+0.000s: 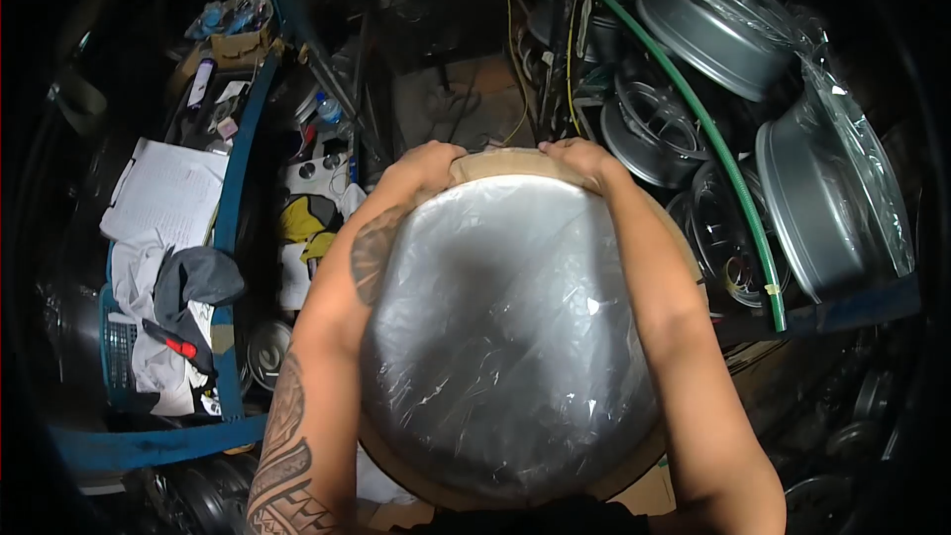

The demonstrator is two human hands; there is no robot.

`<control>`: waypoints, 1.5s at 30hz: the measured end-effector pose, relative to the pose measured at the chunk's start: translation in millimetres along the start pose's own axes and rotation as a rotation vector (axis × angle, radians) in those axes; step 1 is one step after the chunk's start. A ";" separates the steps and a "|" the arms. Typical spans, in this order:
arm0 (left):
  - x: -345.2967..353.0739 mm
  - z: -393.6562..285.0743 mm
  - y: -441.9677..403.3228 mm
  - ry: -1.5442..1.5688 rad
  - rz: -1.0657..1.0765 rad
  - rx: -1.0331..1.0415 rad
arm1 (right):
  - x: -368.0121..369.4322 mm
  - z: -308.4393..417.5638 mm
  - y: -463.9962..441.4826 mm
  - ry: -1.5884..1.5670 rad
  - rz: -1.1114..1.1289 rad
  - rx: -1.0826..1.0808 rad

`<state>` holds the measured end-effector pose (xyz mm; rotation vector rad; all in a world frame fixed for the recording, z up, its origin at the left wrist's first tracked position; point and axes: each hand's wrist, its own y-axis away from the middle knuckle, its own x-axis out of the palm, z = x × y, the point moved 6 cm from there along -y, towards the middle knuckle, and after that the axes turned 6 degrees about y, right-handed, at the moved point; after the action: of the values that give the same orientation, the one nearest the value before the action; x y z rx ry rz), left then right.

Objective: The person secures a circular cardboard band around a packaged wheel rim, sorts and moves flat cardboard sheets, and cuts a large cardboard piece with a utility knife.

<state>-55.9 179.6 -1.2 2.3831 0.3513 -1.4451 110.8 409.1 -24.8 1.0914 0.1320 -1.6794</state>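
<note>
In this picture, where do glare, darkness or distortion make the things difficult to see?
Head view: glare specks on the film over the wrapped round piece, plus a soft dark patch at its upper middle; head view: corners fall to black, and the blue frame looks bowed, probably from the lens; head view: writing on the paper is illegible.

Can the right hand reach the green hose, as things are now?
Likely yes: the green hose is to the right, with nothing seen covering its near end. But the right hand holds the cardboard edge of the plastic-wrapped round object, so it should probably let go first.
</note>
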 end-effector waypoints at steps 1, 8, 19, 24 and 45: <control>4.4 -6.3 -15.6 0.012 0.079 0.055 | 4.5 -3.2 -7.9 -0.083 0.022 -0.008; -5.1 -17.3 -36.8 -0.056 0.263 0.217 | 0.5 4.9 -3.1 0.012 -0.055 -0.216; -16.9 -37.1 -13.2 0.007 0.245 0.036 | -2.2 22.6 27.2 0.426 -0.236 -0.043; -18.0 -28.7 37.6 0.212 0.143 -0.240 | -11.5 35.7 32.4 0.237 -0.323 -0.187; 121.7 14.5 423.7 1.124 -0.552 -0.739 | 41.1 -190.9 381.1 -0.298 -0.556 0.116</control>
<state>146.3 -209.2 -51.5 2.2150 1.5526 0.1410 531.3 330.2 -5.3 0.9224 0.1562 -2.3556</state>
